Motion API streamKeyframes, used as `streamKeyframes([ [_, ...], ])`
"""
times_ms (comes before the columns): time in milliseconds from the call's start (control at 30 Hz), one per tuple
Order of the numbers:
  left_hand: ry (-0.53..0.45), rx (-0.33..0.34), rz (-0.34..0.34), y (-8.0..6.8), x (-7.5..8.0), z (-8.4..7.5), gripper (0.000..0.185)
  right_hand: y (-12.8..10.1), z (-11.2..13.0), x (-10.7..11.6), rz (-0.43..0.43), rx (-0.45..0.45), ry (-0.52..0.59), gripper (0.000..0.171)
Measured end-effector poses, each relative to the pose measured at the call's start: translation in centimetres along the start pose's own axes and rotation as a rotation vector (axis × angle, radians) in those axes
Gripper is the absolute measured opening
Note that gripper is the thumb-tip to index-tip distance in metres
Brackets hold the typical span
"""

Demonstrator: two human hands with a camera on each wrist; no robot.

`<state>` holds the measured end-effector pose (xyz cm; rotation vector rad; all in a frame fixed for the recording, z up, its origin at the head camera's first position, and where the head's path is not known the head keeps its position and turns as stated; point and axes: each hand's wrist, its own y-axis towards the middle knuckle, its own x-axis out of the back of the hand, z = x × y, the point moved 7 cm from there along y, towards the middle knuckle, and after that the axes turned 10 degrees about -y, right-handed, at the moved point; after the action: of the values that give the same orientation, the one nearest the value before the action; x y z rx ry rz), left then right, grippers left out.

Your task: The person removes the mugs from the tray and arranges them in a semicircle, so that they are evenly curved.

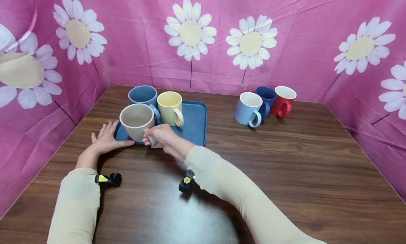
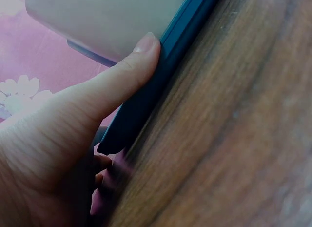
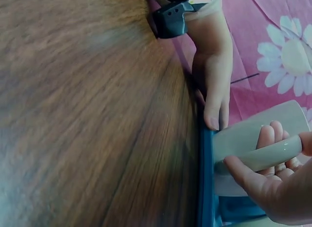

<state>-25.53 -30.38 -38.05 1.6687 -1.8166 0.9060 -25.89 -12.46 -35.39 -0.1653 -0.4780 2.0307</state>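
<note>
A beige mug (image 1: 137,122) stands on the front left part of a blue tray (image 1: 198,126). My right hand (image 1: 161,136) holds this mug by its handle; in the right wrist view the fingers pass through the handle (image 3: 275,156). At the tray's front left corner, my left hand (image 1: 106,140) rests with its fingers spread. Its thumb (image 2: 114,88) lies straight along the tray's rim in the left wrist view, while the other fingers are mostly hidden there. Behind the beige mug sit a blue mug (image 1: 142,95) and a pale yellow mug (image 1: 168,108), both on the tray.
Three more mugs stand together at the back right of the wooden table (image 1: 269,173): a light blue mug (image 1: 245,110), a dark blue mug (image 1: 265,96) and a red mug (image 1: 280,103). A pink cloth (image 1: 219,75) with daisies hangs around the table.
</note>
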Motion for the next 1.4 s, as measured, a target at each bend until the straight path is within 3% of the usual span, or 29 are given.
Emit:
streamKeyframes([
  [233, 0.008, 0.004, -0.009, 0.0, 0.0, 0.2, 0.107, -1.1, 0.4, 0.9, 0.054, 0.053, 0.009, 0.022],
  [533, -0.008, 0.014, 0.018, -0.1, 0.0, 0.3, 0.109, -5.0, 0.7, 3.0, 0.157, 0.135, 0.049, 0.023],
  [1067, -0.006, 0.035, 0.026, -0.1, -0.1, 0.4, 0.111, -10.7, -1.5, 9.5, 0.208, 0.247, 0.061, 0.023],
  [1400, -0.008, 0.033, 0.026, -0.1, -0.2, 0.5, 0.111, -13.3, -3.2, 13.8, 0.168, 0.259, 0.1, 0.021],
])
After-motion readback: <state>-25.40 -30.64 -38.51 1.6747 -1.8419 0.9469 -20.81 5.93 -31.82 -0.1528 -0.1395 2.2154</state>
